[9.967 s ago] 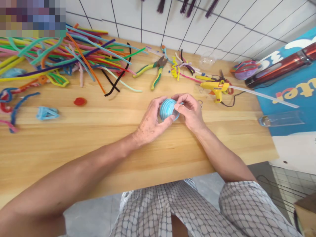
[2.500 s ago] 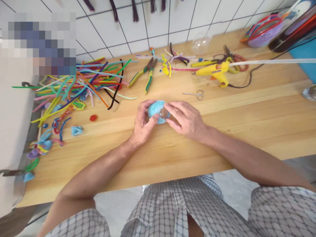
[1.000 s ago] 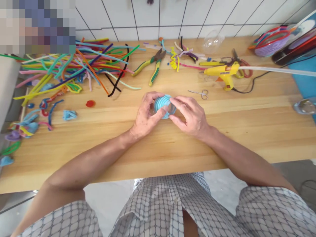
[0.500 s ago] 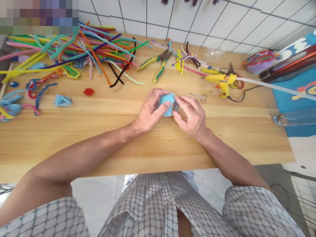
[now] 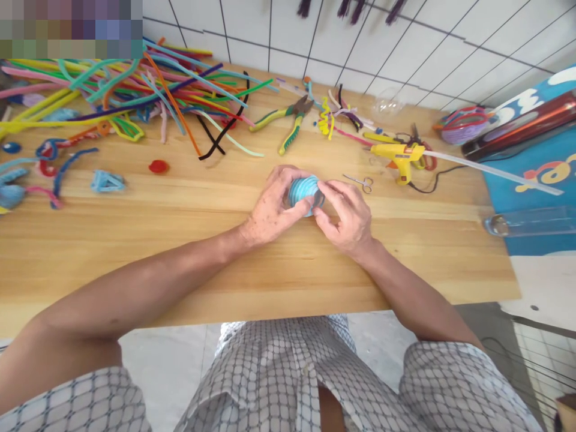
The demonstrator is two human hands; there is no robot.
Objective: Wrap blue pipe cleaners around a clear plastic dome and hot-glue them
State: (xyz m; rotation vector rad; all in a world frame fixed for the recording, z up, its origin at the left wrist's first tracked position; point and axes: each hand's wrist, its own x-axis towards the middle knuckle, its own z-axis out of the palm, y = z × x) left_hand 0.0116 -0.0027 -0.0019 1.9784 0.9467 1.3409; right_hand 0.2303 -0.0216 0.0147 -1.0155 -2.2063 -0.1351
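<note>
A: What's being held rn?
B: A blue ball [image 5: 300,191], w/ fuzzy blue wire going round & round it. It's being squeezed btwn both hands, just over the table [image 5: 180,240].
A: L hand?
B: The L hand [image 5: 274,207] is being curled round the ball's left side, w/ the thumb being pressed on the front. It's closed on the ball.
A: & the R hand?
B: The R hand [image 5: 346,213] is being pinched onto the ball's right side w/ the fingertips, where a clear shiny bit is showing. It's gripping the ball too.
A: Which step is being done?
B: Prob. the fuzzy wire is being pressed down & wound onto the ball. Most of it is looking covered; only the bit by the R fingers is looking bare.
A: What's being needed for the next move?
B: Just a guess: the ball being held tight in the L hand while the wire is being pushed flat by the R fingers, so the rings aren't slipping off.
A: Stuff nearby?
B: Small scissors [image 5: 360,182] are lying just past the R fingertips. A yellow glue gun [image 5: 398,157] is lying further out to that hand's right. Pliers [image 5: 288,120] are lying well past the L hand, & a big pile of fuzzy sticks [image 5: 135,96] far out to its left.
</note>
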